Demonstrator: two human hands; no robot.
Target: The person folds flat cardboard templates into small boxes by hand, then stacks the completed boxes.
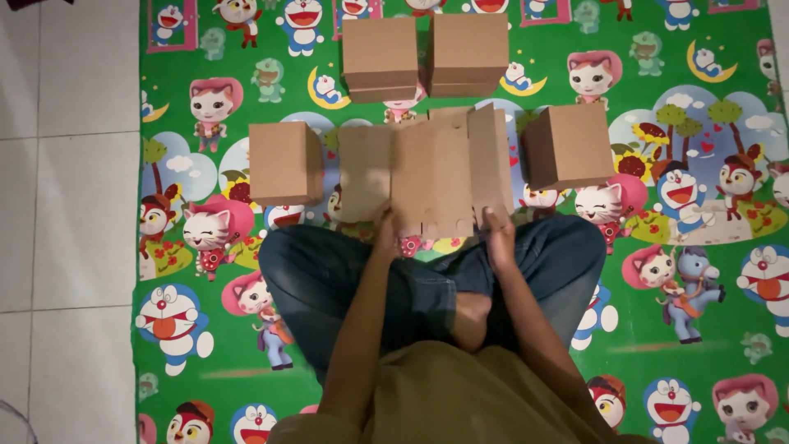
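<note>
- Notably, the person sat cross-legged on a cartoon-printed mat (707,329), holding a flat cardboard sheet (427,177) by its near edge, directly in front of the knees.
- The left hand (385,233) gripped the sheet's near edge left of centre. Its fingers were closed on the cardboard, though blur hid exactly how far they wrapped.
- The right hand (498,233) gripped the same edge further right, with its fingers likewise curled onto the board. One panel on that side already stood partly raised.
- Four folded boxes surrounded the sheet: one box on the left (284,163), one box on the right (567,146), and two boxes at the back (424,56) sitting side by side beyond its far edge.
- Risk one: both hands held only the near edge, so the far flaps were unsupported. In my judgement they could sag or fold along the wrong crease.
- Risk two: the boxes on the left and right sat just beside the sheet. A swinging panel could knock them or push them out of place.
- Risk three: the notched tabs along the near edge looked thin, and a hard pull could tear or bend them.
- Risk four: the mat looked soft, so pressing creases against it could leave them crooked.
</note>
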